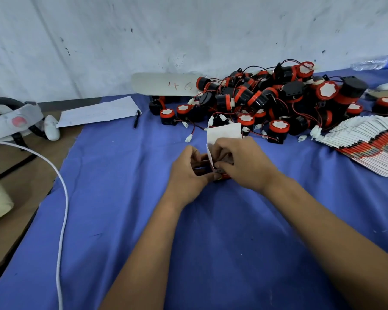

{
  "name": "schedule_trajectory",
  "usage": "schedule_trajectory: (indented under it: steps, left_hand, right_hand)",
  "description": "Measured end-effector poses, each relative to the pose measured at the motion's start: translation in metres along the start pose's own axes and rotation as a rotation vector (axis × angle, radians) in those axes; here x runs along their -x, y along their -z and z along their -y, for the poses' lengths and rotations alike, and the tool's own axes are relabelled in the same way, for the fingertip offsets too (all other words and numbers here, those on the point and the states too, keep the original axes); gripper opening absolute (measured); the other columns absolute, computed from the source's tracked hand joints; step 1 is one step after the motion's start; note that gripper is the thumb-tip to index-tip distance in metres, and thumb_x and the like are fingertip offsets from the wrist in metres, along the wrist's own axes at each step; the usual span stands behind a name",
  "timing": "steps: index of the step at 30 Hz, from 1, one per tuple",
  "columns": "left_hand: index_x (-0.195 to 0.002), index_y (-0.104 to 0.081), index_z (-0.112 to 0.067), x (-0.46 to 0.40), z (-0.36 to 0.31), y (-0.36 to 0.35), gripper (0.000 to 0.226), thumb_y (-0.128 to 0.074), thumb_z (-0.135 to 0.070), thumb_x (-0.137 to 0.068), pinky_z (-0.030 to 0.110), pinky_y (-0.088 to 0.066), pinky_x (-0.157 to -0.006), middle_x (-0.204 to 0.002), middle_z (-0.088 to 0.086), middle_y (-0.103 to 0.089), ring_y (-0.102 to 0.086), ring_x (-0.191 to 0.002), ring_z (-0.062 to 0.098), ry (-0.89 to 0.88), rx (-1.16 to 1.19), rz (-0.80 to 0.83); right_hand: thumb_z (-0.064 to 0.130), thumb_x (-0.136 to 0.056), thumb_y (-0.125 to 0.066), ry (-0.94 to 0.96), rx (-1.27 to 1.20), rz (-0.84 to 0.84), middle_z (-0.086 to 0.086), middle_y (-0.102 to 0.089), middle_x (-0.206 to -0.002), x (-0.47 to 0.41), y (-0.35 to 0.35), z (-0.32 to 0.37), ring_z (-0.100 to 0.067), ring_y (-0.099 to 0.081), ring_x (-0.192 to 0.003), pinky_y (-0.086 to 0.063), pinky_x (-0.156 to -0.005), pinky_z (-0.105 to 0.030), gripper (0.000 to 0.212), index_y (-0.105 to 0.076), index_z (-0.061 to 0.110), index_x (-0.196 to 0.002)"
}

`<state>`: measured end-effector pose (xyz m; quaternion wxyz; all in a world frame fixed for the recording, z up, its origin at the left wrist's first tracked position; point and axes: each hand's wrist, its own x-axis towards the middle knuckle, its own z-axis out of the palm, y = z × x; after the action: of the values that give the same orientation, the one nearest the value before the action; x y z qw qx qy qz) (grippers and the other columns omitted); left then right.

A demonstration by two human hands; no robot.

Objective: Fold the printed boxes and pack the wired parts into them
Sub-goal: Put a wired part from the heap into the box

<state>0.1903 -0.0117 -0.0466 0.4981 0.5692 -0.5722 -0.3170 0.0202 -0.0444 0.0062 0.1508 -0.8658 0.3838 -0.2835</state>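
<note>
1. Both hands work one printed box (220,151) just in front of the parts pile (273,99); left hand (189,173) and right hand (242,162) pinch its flaps.
2. Judging by that pile and the flat boxes (367,144) to its right, nearly everything remains.

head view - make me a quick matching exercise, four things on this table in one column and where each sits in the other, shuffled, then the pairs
Things:
1. pen
2. water bottle
3. stack of flat boxes
4. white cable

Places:
A. far right, against the wall
B. left edge of the blue cloth
C. right of the wired parts
D. beside the white paper sheet

Pairs: 1-D, 2-A, 3-C, 4-B
</note>
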Motion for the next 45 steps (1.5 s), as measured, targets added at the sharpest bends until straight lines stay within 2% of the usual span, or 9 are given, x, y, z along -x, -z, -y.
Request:
schedule_trajectory:
  steps: [5,9,17,23,27,33,37,43,45]
  left_hand:
    - [-0.086,-0.036,-0.014,0.0,-0.001,0.001,0.057,-0.088,0.007,-0.073,0.054,-0.059,-0.09,-0.112,0.01,-0.076,-0.075,-0.1,0.026,0.007,0.014,0.042]
    - [-0.086,-0.036,-0.013,0.0,-0.003,0.001,0.055,-0.085,0.009,-0.075,0.054,-0.059,-0.09,-0.112,0.01,-0.076,-0.076,-0.099,0.025,0.007,0.025,0.046]
    - [-0.085,-0.036,-0.012,0.002,-0.003,0.002,0.053,-0.083,0.011,-0.076,0.058,-0.059,-0.089,-0.112,0.014,-0.075,-0.075,-0.1,0.032,0.02,0.046,0.048]
    - [-0.085,-0.038,-0.014,0.003,-0.006,0.0,0.053,-0.086,0.007,-0.075,0.055,-0.06,-0.087,-0.111,0.012,-0.074,-0.075,-0.097,0.027,-0.02,0.024,0.064]
    - [-0.09,-0.04,-0.011,0.004,-0.006,0.001,0.051,-0.087,0.005,-0.075,0.053,-0.06,-0.085,-0.106,0.016,-0.073,-0.074,-0.095,0.031,-0.067,0.003,0.062]
    - [-0.106,-0.052,-0.016,0.007,-0.008,0.0,0.044,-0.078,0.01,-0.081,0.046,-0.06,-0.089,-0.105,0.01,-0.074,-0.072,-0.096,0.028,-0.16,0.015,0.112]
    - [-0.116,-0.056,-0.022,0.008,-0.007,-0.001,0.051,-0.077,0.01,-0.081,0.036,-0.061,-0.089,-0.11,0.002,-0.075,-0.074,-0.097,0.022,-0.179,0.029,0.098]
    - [-0.13,-0.07,-0.022,0.006,-0.004,-0.003,0.052,-0.077,0.004,-0.085,0.026,-0.056,-0.099,-0.123,-0.01,-0.072,-0.068,-0.113,0.004,-0.249,-0.141,0.075]
    - [-0.129,-0.072,-0.019,0.004,-0.002,-0.004,0.05,-0.078,0.003,-0.084,0.018,-0.054,-0.096,-0.125,-0.01,-0.071,-0.067,-0.111,0.0,-0.284,-0.195,0.051]
  right_hand:
    - [0.0,-0.073,-0.069,-0.031,0.22,0.141,0.002,-0.059,-0.076,-0.025,0.012,0.016,-0.021,-0.057,-0.075,-0.054,-0.067,-0.044,0.016,-0.061,0.014,-0.076]
    - [0.002,-0.081,-0.065,-0.045,0.426,0.165,0.003,-0.04,-0.072,-0.032,0.008,0.026,-0.024,-0.049,-0.076,-0.04,-0.06,-0.036,0.023,-0.047,0.017,-0.078]
    - [0.007,-0.09,-0.059,-0.07,0.547,0.159,-0.003,-0.055,-0.073,-0.019,0.005,0.028,-0.023,-0.054,-0.072,-0.049,-0.064,-0.035,0.014,-0.066,0.012,-0.078]
    - [0.001,-0.084,-0.06,-0.146,0.42,0.145,-0.007,-0.057,-0.069,-0.017,0.006,0.026,-0.027,-0.058,-0.071,-0.054,-0.064,-0.038,0.015,-0.068,0.007,-0.072]
    - [0.001,-0.079,-0.068,-0.169,0.298,0.065,-0.008,-0.062,-0.084,-0.015,0.007,0.025,-0.028,-0.06,-0.077,-0.055,-0.068,-0.04,0.011,-0.075,0.01,-0.078]
    - [0.015,-0.097,-0.055,-0.107,0.394,0.171,-0.012,-0.063,-0.081,-0.006,0.016,0.014,-0.029,-0.058,-0.077,-0.051,-0.073,-0.047,0.03,-0.066,0.002,-0.074]
    - [0.017,-0.101,-0.051,-0.056,0.373,0.142,0.002,-0.057,-0.067,0.0,0.023,0.01,-0.019,-0.05,-0.065,-0.042,-0.062,-0.037,0.034,-0.054,0.023,-0.068]
    - [0.017,-0.105,-0.045,-0.099,0.233,0.006,0.005,-0.051,-0.067,0.008,0.015,-0.002,-0.017,-0.049,-0.062,-0.029,-0.052,-0.033,0.003,-0.048,0.016,-0.105]
    - [0.015,-0.103,-0.049,-0.096,0.179,-0.025,0.002,-0.059,-0.071,0.007,0.016,-0.006,-0.022,-0.057,-0.069,-0.04,-0.056,-0.035,0.003,-0.051,0.015,-0.103]
